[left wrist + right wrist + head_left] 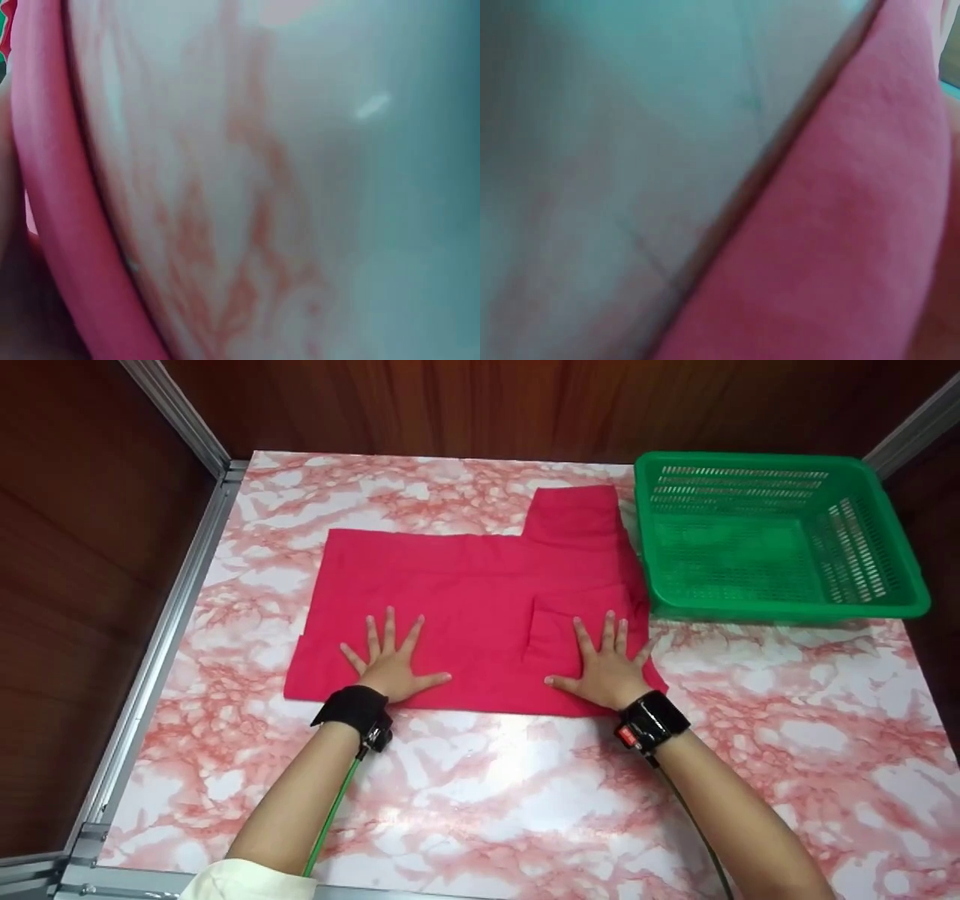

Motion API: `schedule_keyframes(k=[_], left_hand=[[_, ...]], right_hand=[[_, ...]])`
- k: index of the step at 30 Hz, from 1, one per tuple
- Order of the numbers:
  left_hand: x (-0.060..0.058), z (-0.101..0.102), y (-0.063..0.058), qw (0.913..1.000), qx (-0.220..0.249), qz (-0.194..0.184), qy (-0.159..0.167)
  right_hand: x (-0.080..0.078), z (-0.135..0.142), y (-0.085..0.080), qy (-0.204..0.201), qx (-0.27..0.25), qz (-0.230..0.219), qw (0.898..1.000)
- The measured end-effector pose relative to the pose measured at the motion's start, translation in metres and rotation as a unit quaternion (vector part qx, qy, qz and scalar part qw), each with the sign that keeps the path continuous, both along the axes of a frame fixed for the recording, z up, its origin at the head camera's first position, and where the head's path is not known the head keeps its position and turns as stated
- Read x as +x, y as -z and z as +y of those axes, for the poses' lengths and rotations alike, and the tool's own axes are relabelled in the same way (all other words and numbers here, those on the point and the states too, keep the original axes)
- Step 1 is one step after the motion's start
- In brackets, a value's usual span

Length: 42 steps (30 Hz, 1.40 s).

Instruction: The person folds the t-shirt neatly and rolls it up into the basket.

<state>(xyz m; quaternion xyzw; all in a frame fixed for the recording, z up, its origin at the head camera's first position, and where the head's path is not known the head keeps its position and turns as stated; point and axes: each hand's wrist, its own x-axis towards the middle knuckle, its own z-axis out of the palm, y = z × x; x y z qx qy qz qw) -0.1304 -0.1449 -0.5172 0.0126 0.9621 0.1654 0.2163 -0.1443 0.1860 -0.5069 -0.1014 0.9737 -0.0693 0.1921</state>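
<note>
Red shirt (469,607), laid flat, green basket (784,609) alongside

Left hand (389,666), right hand (609,669), fingers (389,631) splayed

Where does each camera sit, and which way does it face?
Head: worn on the head, facing forward and down at the red cloth garment, rectangular green plastic basket and red-marbled tabletop; left hand, right hand and both forearms show.
Left wrist: worn there, facing the garment's edge and tabletop; blurred skin at frame left.
Right wrist: same subject from that wrist; blurred skin at frame right.
All share garment and tabletop.
</note>
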Motion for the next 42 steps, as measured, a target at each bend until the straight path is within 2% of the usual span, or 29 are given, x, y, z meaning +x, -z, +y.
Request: schedule_keyframes(k=[10, 18, 22, 26, 28, 31, 34, 37, 42], left_hand=[[0.012, 0.002, 0.001, 1.0000, 0.000, -0.001, 0.004], [0.013, 0.001, 0.002, 0.9999, -0.005, 0.006, 0.011], [0.013, 0.002, -0.003, 0.9997, -0.018, 0.004, 0.016], [0.013, 0.001, -0.012, 0.9989, -0.032, 0.002, 0.034], [0.011, -0.002, -0.018, 0.9983, -0.037, -0.004, 0.044], [0.004, -0.007, -0.029, 0.9982, -0.025, -0.013, 0.054], [-0.010, -0.015, -0.039, 0.9986, 0.002, -0.011, 0.052], [-0.028, -0.025, -0.047, 0.9990, 0.019, 0.003, 0.042], [-0.055, -0.040, -0.057, 0.9987, 0.028, 0.042, 0.006]], right_hand=[[0.013, 0.002, 0.000, -0.018, 0.004, 0.017, 1.000], [0.022, 0.004, 0.002, -0.017, -0.013, 0.039, 0.999], [0.021, 0.004, -0.002, -0.005, -0.022, 0.016, 1.000], [0.013, 0.003, -0.015, 0.022, -0.038, -0.020, 0.999], [0.008, 0.002, -0.023, 0.031, -0.044, -0.020, 0.998], [-0.002, 0.001, -0.032, 0.040, -0.046, -0.003, 0.998], [-0.015, 0.001, -0.039, 0.047, -0.038, 0.025, 0.998], [-0.031, 0.001, -0.045, 0.056, -0.043, 0.045, 0.996], [-0.059, -0.002, -0.048, 0.063, -0.060, 0.076, 0.993]])
